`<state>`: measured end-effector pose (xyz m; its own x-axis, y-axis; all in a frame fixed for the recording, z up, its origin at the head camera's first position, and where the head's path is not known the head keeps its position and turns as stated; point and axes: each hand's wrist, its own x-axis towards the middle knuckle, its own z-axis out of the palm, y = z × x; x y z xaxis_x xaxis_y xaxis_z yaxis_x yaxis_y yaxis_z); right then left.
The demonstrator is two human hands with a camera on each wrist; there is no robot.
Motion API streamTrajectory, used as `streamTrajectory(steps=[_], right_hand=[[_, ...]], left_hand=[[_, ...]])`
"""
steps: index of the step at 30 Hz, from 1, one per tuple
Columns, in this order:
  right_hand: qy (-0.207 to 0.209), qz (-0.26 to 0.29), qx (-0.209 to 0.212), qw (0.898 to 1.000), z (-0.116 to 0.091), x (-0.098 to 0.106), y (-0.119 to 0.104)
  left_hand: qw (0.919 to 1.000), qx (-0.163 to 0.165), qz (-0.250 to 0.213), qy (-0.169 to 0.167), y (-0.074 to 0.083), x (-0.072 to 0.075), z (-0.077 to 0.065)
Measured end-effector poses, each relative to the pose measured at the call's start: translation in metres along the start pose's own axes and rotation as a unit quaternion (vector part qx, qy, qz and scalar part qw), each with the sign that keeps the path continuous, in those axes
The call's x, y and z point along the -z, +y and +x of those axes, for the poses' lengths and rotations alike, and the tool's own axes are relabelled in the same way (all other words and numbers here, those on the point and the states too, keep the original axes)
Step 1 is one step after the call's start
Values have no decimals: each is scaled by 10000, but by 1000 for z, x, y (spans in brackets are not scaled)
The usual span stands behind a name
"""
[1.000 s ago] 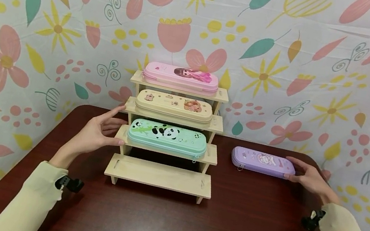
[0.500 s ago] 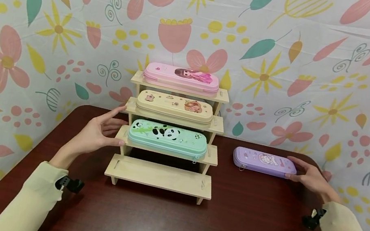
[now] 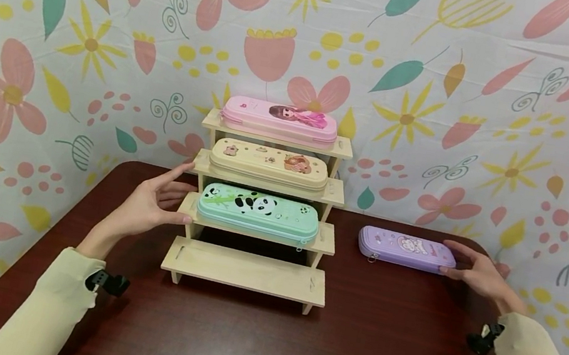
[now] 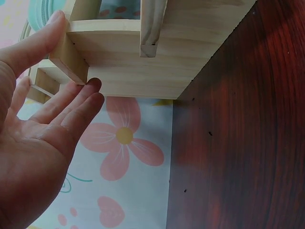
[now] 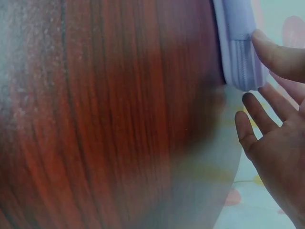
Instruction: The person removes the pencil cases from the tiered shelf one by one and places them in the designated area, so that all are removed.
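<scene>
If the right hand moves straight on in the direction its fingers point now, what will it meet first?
Most likely the purple pencil case: the right hand points left at its near end, thumb already touching it in the right wrist view. Beyond it stands the wooden stepped rack.

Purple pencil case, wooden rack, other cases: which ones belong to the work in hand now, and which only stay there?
In hand:
purple pencil case, touched by right hand
wooden rack, touched by left hand

Only there:
pink case
cream case
green panda case
</scene>
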<state>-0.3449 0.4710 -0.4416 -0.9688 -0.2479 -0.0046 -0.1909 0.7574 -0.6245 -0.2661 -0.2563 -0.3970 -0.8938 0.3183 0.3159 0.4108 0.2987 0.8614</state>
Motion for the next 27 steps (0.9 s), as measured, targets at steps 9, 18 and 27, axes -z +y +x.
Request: streamTrajectory(steps=[9, 18, 27], right_hand=[[569, -77, 319, 9978, -14, 6, -19], [833, -316, 675, 9937, -33, 9, -42], [680, -359, 981, 9922, -56, 1, -86]], left_hand=[[10000, 34, 7, 15, 0, -1, 1], [10000, 53, 47, 6, -1, -1, 0], [10000, 56, 80, 16, -1, -1, -1]])
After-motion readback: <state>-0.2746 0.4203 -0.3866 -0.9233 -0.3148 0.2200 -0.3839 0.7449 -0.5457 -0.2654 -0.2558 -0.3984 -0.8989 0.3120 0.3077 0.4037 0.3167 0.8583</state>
